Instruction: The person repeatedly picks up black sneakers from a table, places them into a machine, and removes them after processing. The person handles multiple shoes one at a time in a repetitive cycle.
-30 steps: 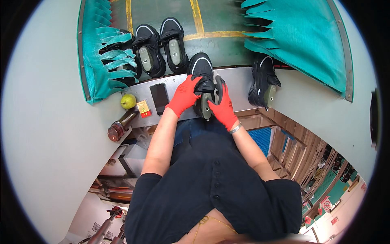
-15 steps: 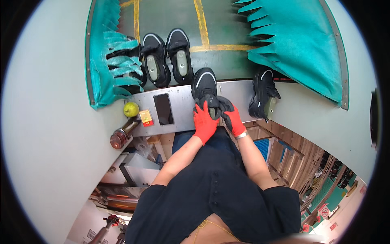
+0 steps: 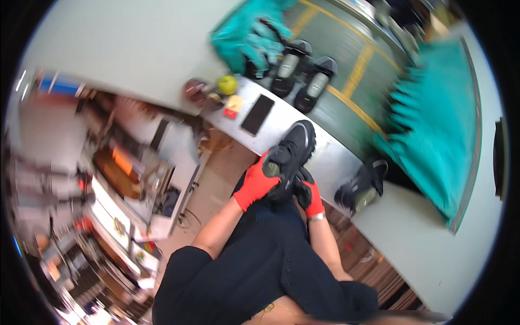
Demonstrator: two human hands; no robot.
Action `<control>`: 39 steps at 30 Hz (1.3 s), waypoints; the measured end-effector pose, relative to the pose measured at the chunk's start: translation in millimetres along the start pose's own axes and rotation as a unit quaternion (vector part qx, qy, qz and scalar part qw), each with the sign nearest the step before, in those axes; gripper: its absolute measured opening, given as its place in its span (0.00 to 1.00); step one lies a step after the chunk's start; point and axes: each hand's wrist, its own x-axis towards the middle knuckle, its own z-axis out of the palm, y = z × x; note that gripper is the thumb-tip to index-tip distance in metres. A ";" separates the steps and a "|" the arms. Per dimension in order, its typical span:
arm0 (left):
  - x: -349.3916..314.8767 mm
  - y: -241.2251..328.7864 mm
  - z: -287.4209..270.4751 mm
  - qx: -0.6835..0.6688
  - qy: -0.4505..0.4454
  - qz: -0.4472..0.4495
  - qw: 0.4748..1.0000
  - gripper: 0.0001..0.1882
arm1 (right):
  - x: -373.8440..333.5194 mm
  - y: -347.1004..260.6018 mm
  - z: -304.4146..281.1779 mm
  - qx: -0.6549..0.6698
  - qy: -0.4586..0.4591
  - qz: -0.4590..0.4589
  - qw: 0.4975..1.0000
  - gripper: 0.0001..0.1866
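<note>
A black sneaker (image 3: 298, 142) with a pale stripe at its toe is held between my two gloved hands, tilted, above the metal ledge's front edge. My left hand (image 3: 260, 180), in a red glove with dark fingers, grips it beside the opening, where some greenish insole shows. On the other side my right hand (image 3: 309, 196), gloved alike, is closed against the heel part; its fingertips are partly hidden. Another black sneaker (image 3: 364, 187) lies at the ledge's right end. Two more black shoes, a nearer one (image 3: 315, 88) and a farther one (image 3: 287, 71), stand on the green belt.
On the metal ledge (image 3: 250, 142) lie a dark phone (image 3: 257, 115), a small yellow-and-red box (image 3: 233, 106) and a green fruit (image 3: 227, 84). A brownish bottle (image 3: 198, 92) is beside them. Teal fringed curtains hang at the left (image 3: 238, 40) and right (image 3: 436, 130) of the belt.
My view has turned, so the ledge now slants down to the right. The sneaker has come off the ledge toward my body, and my right hand has shifted along its heel side.
</note>
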 end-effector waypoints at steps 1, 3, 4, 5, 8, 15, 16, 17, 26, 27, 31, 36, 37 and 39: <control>-27.9 7.4 -9.5 -0.034 0.016 -0.005 0.999 0.47 | -12.5 -3.8 7.5 0.030 -0.016 0.035 0.999 0.36; -86.2 14.9 -26.8 -0.047 0.077 0.040 0.995 0.47 | -37.8 -19.2 31.4 0.038 -0.058 0.092 0.993 0.36; -114.8 15.9 -34.4 -0.055 0.109 0.066 0.990 0.47 | -46.6 -24.5 42.2 0.006 -0.099 0.102 0.990 0.36; -142.9 17.7 -43.1 -0.079 0.138 0.079 0.984 0.48 | -56.3 -34.2 63.5 -0.002 -0.139 0.107 0.985 0.37; -231.6 34.3 -68.9 -0.133 0.239 0.111 0.956 0.48 | -75.2 -46.5 117.8 -0.074 -0.240 0.108 0.962 0.35; -419.3 28.8 -115.3 -0.202 0.491 0.113 0.840 0.53 | -111.0 -9.5 238.7 -0.181 -0.453 0.126 0.864 0.33; -445.7 30.6 -119.6 -0.187 0.533 0.091 0.820 0.51 | -116.0 3.0 247.2 -0.186 -0.474 0.128 0.851 0.34; -470.1 30.4 -126.7 -0.178 0.566 0.096 0.799 0.50 | -114.9 19.9 249.2 -0.182 -0.489 0.143 0.841 0.34; -688.1 -99.7 -240.1 -0.222 0.721 0.090 0.651 0.43 | -111.4 197.1 278.2 -0.261 -0.446 0.184 0.836 0.32; -713.3 -117.6 -263.7 -0.233 0.716 0.109 0.649 0.43 | -108.1 220.2 279.9 -0.258 -0.422 0.199 0.846 0.32; -778.6 -175.3 -373.4 -0.140 0.717 0.067 0.679 0.38 | -94.3 293.0 268.3 -0.476 -0.402 0.006 0.782 0.24; -799.1 -226.4 -520.8 -0.142 0.636 0.053 0.757 0.33 | -135.8 315.5 207.5 -0.340 -0.134 0.097 0.926 0.19; -802.5 -261.0 -552.8 -0.135 0.636 0.035 0.759 0.33 | -145.9 312.8 195.5 -0.340 -0.100 0.109 0.929 0.20; -797.4 -288.2 -596.9 -0.094 0.627 -0.008 0.773 0.32 | -157.6 304.2 164.8 -0.339 -0.029 0.138 0.930 0.23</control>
